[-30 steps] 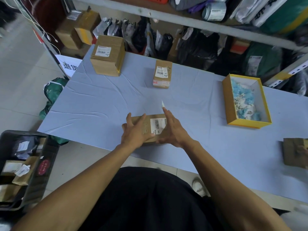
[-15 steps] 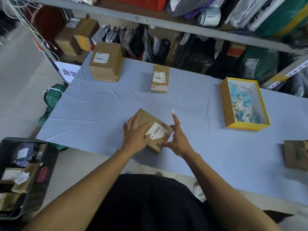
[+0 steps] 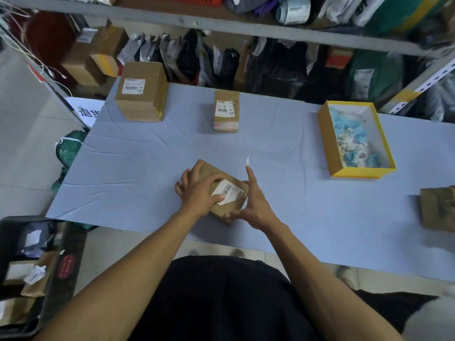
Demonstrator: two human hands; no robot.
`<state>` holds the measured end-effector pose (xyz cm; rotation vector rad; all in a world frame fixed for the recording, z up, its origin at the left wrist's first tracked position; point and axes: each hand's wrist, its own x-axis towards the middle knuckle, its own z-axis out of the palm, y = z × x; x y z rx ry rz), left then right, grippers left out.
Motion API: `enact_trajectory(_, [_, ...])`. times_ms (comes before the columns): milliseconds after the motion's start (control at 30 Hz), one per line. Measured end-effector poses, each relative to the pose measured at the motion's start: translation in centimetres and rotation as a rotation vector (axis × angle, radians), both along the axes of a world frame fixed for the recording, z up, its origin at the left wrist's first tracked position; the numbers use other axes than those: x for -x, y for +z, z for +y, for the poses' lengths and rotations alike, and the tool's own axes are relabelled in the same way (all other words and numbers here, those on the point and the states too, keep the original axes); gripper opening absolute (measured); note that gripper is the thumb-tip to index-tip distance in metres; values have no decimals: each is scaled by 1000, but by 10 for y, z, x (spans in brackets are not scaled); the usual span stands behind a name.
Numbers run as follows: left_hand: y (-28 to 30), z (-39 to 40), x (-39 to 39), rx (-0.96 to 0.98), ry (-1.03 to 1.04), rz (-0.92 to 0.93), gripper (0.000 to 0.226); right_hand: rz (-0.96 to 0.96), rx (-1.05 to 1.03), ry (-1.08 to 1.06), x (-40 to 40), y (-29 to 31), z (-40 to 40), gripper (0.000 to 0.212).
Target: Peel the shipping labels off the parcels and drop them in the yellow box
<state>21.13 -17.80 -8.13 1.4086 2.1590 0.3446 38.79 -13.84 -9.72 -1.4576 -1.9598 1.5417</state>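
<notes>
A small brown parcel (image 3: 222,210) with a white barcode label (image 3: 228,192) lies turned at an angle near the table's front edge. My left hand (image 3: 199,190) grips it from above, with fingers curled over its far left edge and the thumb on the label's near corner. My right hand (image 3: 253,205) is at the parcel's right corner, thumb touching the near edge and index finger straight. A white scrap (image 3: 247,160) sticks up from that fingertip. The yellow box (image 3: 326,141) stands at the right, holding blue and white scraps.
A large labelled parcel (image 3: 141,94) stands at the back left, a narrower labelled one (image 3: 226,112) at the back middle. Another brown parcel (image 3: 437,207) lies at the right edge. A black crate (image 3: 66,264) of parcels sits on the floor at the left. Shelves of bags stand behind the table.
The small parcel has been turned from square-on to an angle. My left hand moved on top of it, with the thumb now on the label. My right hand slid to its right corner.
</notes>
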Motion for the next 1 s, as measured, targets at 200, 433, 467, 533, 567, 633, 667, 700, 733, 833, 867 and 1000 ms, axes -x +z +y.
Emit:
enact_trajectory(200, [-4, -5, 2, -11, -35, 12, 57, -21, -1, 14, 1, 2, 0, 137])
enact_trajectory(433, [-2, -3, 0, 1, -7, -5, 50, -45, 6, 18, 4, 4, -1, 136])
enact_trajectory(467, [-2, -2, 0, 8, -4, -5, 50, -48, 5, 19, 4, 4, -1, 136])
enact_trajectory(533, [0, 2, 0, 28, 1, -14, 50, -60, 2, 16, 6, 4, -1, 136])
enact_trajectory(567, [1, 4, 1, 34, 3, -21, 49, -66, 1, 16, 6, 5, -1, 137])
enact_trajectory(633, [2, 7, 2, 33, 2, -26, 44, -74, -2, 17, 7, 6, 0, 137])
enact_trajectory(667, [2, 7, 2, 28, 0, -27, 42, -77, -3, 16, 7, 6, 0, 136])
enact_trajectory(700, [2, 6, 2, 20, -3, -28, 40, -80, -3, 15, 7, 7, 0, 136])
enact_trajectory(733, [1, 5, 2, 14, -5, -31, 41, -82, -1, 15, 6, 6, -1, 136])
enact_trajectory(833, [3, 4, 2, 14, -10, -38, 48, -86, 2, 17, 6, 6, 0, 136])
enact_trajectory(867, [3, 4, 2, 18, -13, -40, 48, -88, 2, 16, 6, 5, 0, 136])
enact_trajectory(1000, [5, 3, 1, 4, 0, -55, 34, -83, 1, 9, 6, 5, -1, 136])
